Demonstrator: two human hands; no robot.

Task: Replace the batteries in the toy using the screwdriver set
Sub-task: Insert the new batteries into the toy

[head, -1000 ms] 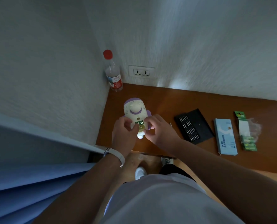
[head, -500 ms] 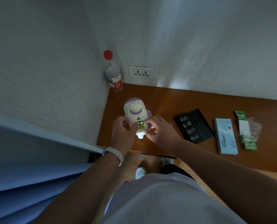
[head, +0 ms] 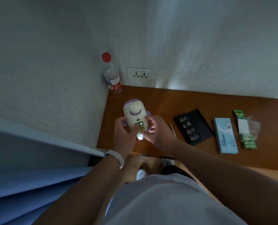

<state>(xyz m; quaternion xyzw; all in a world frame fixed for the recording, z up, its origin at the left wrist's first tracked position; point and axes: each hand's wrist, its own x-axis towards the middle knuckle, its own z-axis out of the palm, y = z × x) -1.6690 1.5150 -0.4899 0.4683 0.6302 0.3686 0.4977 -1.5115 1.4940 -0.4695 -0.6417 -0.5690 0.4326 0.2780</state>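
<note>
Head view, centre frame: the left hand [head: 125,133] and right hand [head: 158,133] both grip the white-and-purple toy [head: 133,113] over the brown bench [head: 183,101], with the screwdriver [head: 173,129], bit tray [head: 193,126], blue box [head: 225,135] and batteries [head: 248,140] to the right, a bottle [head: 112,77] beyond.

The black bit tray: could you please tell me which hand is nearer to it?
Right. The right hand holds the toy just left of the bit tray, apart from it; the left hand grips the toy's far side.
</note>
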